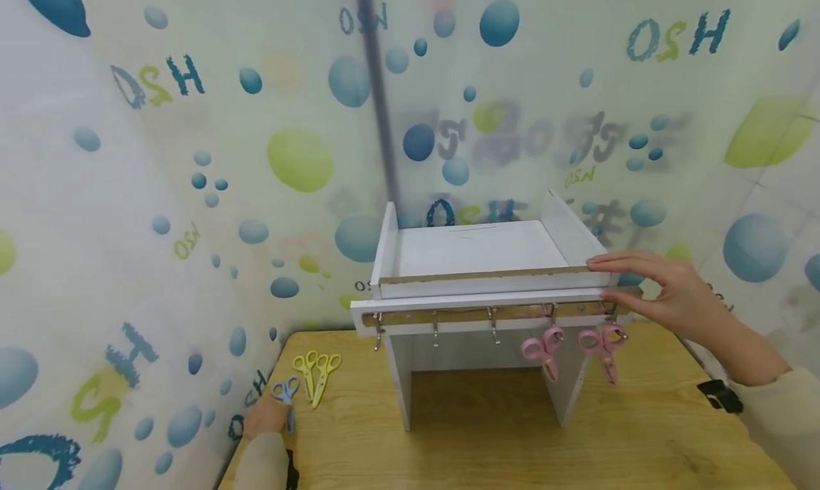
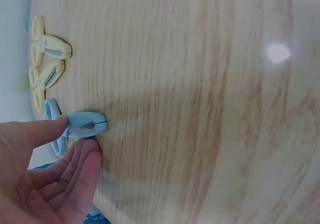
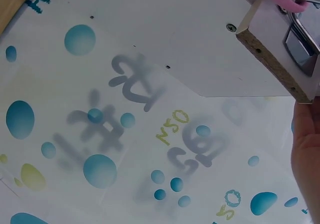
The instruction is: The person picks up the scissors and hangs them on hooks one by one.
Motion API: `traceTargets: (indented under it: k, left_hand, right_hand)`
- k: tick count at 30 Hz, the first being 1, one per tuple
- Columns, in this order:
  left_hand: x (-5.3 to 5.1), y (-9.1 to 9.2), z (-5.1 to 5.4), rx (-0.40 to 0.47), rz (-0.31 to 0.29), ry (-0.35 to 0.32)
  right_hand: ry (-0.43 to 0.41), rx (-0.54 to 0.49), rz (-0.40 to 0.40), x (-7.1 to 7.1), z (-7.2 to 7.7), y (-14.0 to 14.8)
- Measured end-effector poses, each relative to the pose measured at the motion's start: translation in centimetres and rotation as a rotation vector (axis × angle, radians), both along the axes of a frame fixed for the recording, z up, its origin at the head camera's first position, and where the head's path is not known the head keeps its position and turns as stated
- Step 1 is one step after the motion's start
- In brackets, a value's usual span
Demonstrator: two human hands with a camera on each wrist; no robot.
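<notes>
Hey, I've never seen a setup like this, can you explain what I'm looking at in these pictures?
Sure. There's no machine here, just a person's two bare hands. The wide picture comes from a camera worn on the head; the other two come from cameras on each wrist.

On the table stands a white rack with a row of hooks along its front. Two pink scissors hang from it. Two yellow scissors lie on the table, off to the rack's left.

The left hand pinches the blue scissors nearby. The right hand touches the right end of the rack.
</notes>
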State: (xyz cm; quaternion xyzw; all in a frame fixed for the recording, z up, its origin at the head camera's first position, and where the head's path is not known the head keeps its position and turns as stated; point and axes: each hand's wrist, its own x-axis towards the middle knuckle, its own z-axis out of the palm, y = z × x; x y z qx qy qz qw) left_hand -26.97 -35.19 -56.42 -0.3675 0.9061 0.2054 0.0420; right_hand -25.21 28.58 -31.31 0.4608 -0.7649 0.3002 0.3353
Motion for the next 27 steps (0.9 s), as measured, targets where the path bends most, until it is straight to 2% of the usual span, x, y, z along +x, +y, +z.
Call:
traceTargets:
  k: [3,7,11,14,18,27]
  left_hand:
    - [-0.3,0.5,0.1,0.019,0.038,0.019]
    - [-0.7,0.8,0.1,-0.015,0.020,-0.018]
    - [-0.9,0.9,-0.3,-0.062,0.036,-0.032]
    - [-0.7,0.6,-0.8,-0.053,0.053,-0.020]
    - [0.0,0.0,-1.2,-0.020,0.010,0.022]
    - [1.5,-0.8,-1.3,0.056,-0.073,0.143]
  right_hand:
    - [0.007,-0.001,-0.004,-0.1,0.3,0.0]
    - [0.015,-0.004,0.000,-0.2,0.5,-0.1]
    - [0.021,-0.005,0.012,-0.2,0.3,-0.1]
    - [0.017,-0.007,0.014,-0.1,0.0,-0.1]
    - [0.010,-0.011,0.005,0.0,0.0,-0.1]
    - [0.014,-0.010,-0.028,0.1,0.1,-0.1]
